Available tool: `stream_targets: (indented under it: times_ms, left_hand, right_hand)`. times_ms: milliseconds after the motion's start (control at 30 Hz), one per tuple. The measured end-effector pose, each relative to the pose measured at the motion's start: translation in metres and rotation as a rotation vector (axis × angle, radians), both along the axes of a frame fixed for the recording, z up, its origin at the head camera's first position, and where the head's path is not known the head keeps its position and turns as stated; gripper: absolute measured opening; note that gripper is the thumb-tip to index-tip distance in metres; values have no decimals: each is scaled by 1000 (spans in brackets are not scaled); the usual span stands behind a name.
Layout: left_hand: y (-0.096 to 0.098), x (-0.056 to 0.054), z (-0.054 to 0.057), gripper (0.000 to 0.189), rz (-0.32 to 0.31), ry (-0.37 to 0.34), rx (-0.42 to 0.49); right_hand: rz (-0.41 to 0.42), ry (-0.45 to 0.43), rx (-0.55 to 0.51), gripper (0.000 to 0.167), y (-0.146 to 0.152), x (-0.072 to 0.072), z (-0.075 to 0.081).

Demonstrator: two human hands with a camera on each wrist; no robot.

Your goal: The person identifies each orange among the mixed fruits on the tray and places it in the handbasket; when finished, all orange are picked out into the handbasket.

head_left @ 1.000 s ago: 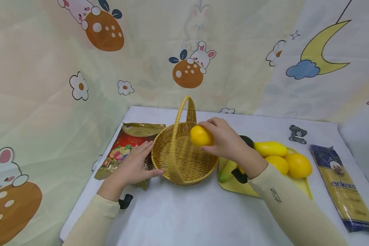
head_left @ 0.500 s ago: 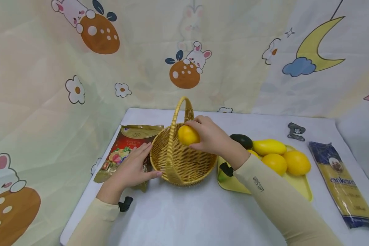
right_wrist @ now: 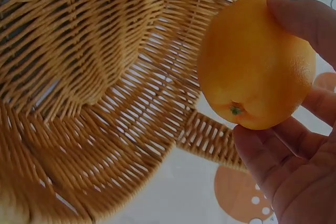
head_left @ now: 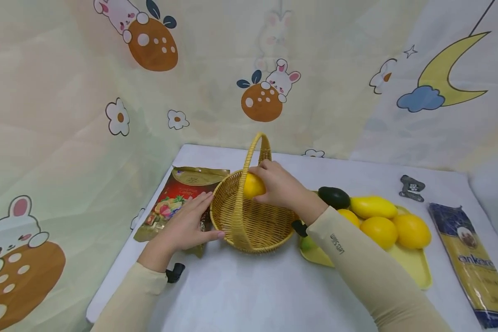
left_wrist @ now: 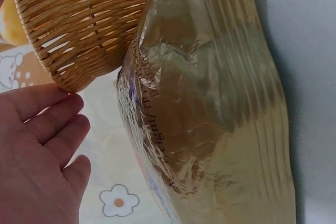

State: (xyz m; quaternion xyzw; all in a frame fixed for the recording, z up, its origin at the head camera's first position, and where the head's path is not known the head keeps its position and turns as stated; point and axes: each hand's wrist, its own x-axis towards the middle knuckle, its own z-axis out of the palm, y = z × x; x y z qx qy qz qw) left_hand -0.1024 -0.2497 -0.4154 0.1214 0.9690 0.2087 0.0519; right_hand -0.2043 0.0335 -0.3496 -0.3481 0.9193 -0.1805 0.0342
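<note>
My right hand [head_left: 280, 185] pinches an orange [head_left: 254, 186] between thumb and fingers, over the inside of a yellow wicker basket [head_left: 269, 226]. Part of the orange is hidden behind the basket's arched handle. In the right wrist view the orange [right_wrist: 254, 64] shows its green stem spot, with the woven wall beside it. My left hand [head_left: 188, 226] rests at the basket's left side, fingers fairly straight and thumb toward the front rim. In the left wrist view a fingertip of the left hand [left_wrist: 44, 145] touches the basket's rim [left_wrist: 76, 80].
Left of the basket lies a red and gold candy bag [head_left: 182, 191], partly under my left hand. A yellow tray [head_left: 415, 267] on the right bears several yellow and orange fruits and a dark green one [head_left: 334, 197]. Beyond are a blue and gold packet [head_left: 466, 263] and a small black item [head_left: 412, 188].
My right hand has carried the orange leftward and slightly lower, from the basket's right side to behind its handle. The left hand stays by the rim. The head view has shifted slightly.
</note>
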Motion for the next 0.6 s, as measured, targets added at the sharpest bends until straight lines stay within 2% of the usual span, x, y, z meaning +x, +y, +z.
stream_targets:
  times_ms: [133,300,500,600]
  left_hand:
    - [0,1,0,119,4,-2,-3]
    - [1,2,3,120,11,-13,-3]
    - [1,3,1,119,2,-5,3]
    - [-1,3,0,118,4,5,5]
  right_hand:
    - [30,11,19,66,-7,-5,-8]
    - [28,15,37,56,-12,-6,-12]
    - [58,16,47,65,-19,-7,-18]
    - [92,29,13,71,-24,-8,-21]
